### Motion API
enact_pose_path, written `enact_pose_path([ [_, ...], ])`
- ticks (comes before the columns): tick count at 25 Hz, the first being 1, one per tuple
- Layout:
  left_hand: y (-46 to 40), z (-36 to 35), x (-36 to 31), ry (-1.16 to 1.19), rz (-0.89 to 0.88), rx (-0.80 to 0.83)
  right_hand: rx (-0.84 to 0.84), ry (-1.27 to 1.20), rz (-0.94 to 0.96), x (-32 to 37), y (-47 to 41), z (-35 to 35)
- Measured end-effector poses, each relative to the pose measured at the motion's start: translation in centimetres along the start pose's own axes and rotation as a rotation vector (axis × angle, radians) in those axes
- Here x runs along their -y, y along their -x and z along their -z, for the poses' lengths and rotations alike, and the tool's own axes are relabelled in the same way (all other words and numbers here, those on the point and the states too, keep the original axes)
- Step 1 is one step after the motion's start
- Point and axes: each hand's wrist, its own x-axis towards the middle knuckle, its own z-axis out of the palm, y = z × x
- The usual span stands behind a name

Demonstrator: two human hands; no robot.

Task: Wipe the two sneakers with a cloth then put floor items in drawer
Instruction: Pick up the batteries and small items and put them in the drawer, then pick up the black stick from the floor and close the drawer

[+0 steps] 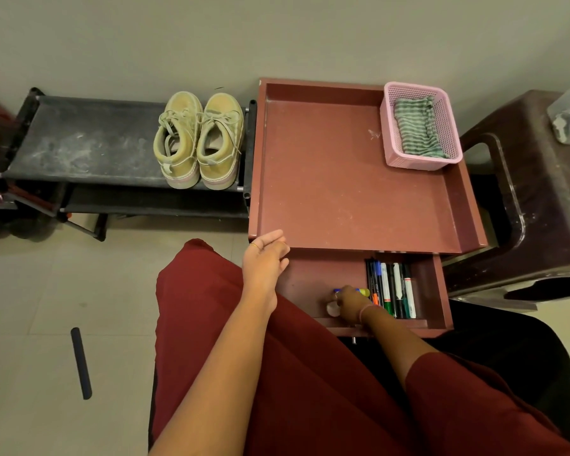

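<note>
A pale tiled floor (46,291) meets a plain wall (277,34) at twelve o'clock, and against that wall stands a low reddish-brown table (343,179) with a raised rim. Its drawer (438,291) is pulled open toward six o'clock, with a row of markers (392,289) lying along its right side. At two o'clock on the tabletop a pink basket (418,126) holds the folded striped cloth (415,130). At ten o'clock from the table, a dusty black shoe rack (89,143) carries the two sneakers (198,139) side by side, toes toward the wall. A dark stick-shaped item (81,363) lies on the floor at eight o'clock, well apart from everything. A dark brown plastic stool (533,192) stands at three o'clock. The left hand (265,261) is open with relaxed fingers, at the table's front left corner. The right hand (349,302) reaches inside the drawer, fingers curled around a blue and yellow glue stick (362,292).
</note>
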Motion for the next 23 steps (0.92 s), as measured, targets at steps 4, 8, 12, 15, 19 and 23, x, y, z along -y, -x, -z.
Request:
enact_pose_path([
  [4,0.5,0.1,-0.5,0.080,-0.008,-0.002,-0.098,-0.443,-0.059,0.2,2.3,3.2],
  [8,1.4,0.9,-1.4,0.279,-0.032,0.000,-0.161,-0.609,-0.038,2.5,5.1,7.8],
  [12,2.7,3.4,-3.2,0.446,-0.084,0.034,-0.199,-0.566,0.128,7.9,7.4,11.0],
  [15,2.8,8.1,-5.0,0.511,-0.160,-0.001,-0.228,-0.548,0.277,13.9,9.6,12.4],
  [19,2.1,18.2,-5.6,0.476,-0.231,-0.187,-0.231,-0.514,0.444,22.4,10.8,12.4],
  [23,0.4,28.9,-4.2,0.381,-0.224,-0.403,-0.184,-0.365,0.586,31.1,10.6,10.4],
])
